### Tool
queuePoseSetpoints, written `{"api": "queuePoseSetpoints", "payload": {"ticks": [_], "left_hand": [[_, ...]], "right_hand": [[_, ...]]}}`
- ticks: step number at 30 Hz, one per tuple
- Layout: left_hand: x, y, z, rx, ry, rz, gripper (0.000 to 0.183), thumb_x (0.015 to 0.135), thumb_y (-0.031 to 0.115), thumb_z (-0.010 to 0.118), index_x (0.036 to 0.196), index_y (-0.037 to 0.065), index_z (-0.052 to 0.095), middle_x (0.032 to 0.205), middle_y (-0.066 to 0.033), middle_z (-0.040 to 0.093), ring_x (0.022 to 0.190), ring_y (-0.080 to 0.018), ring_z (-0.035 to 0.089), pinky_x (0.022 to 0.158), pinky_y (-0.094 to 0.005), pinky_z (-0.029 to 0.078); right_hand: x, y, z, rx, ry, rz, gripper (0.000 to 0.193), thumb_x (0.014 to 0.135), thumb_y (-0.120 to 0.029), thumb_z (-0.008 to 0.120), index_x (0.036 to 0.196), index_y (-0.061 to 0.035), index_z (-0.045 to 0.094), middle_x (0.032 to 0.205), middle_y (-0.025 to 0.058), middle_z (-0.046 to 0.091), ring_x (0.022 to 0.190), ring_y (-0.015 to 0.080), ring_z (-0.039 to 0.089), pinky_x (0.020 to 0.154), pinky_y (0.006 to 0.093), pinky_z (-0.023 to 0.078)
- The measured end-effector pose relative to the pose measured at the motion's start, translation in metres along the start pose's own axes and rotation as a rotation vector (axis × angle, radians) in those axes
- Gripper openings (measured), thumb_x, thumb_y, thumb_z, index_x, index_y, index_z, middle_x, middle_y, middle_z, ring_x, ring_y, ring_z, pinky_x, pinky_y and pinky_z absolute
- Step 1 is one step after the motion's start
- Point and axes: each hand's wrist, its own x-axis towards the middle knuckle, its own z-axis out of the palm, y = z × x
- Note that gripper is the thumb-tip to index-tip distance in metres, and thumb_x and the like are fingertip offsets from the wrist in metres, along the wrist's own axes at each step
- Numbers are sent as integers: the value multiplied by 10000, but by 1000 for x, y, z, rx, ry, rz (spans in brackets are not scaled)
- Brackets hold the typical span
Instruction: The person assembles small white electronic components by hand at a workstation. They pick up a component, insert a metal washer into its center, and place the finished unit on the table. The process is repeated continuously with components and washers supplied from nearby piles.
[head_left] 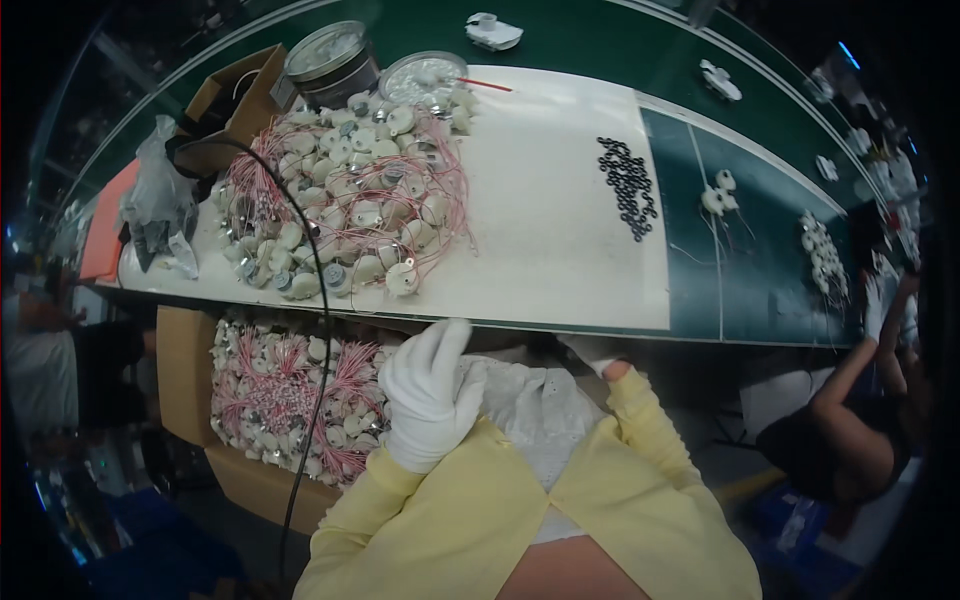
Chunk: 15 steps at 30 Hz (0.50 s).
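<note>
My left hand [428, 392], in a white glove, is raised just before the table's front edge. Its fingers are stretched out, the thumb stands apart, and nothing shows in it. Beside it is a cardboard box [182, 372] full of small white round parts with bundled pink wires [285, 365]. My right hand [592, 350], also gloved, is at the table's edge near my lap; its fingers are hidden. A large heap of white and metal motor-like parts with pink wires [365, 212] covers the left of the white tabletop [550, 200].
Small black ring-shaped pieces [625, 188] lie grouped at the tabletop's right. Several white parts [824, 258] rest on the green mat [690, 270]. A metal tin [333, 65] and a round tray [425, 75] stand behind the heap. A black cable [322, 300] hangs at left. Another person [850, 430] works at right.
</note>
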Motion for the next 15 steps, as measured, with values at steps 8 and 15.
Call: {"api": "queuePoseSetpoints", "payload": {"ticks": [8, 15], "left_hand": [[54, 9, -53, -298, 56, 326, 441, 842, 0, 673, 1281, 41, 681, 1130, -112, 715, 975, -323, 645, 897, -431, 480], [105, -16, -50, -105, 130, 256, 455, 864, 1, 709, 1316, 34, 665, 1164, -144, 694, 1046, -352, 637, 946, -449, 499]], "right_hand": [[-117, 67, -21, 562, 112, -175, 604, 1120, -481, 400, 966, 2, 729, 891, 52, 706, 837, 144, 629, 813, 313, 494], [-163, 4, -89, 311, 511, -250, 175, 994, -136, 684, 1024, 33, 653, 789, 28, 669, 671, 64, 589, 621, 230, 486]]}}
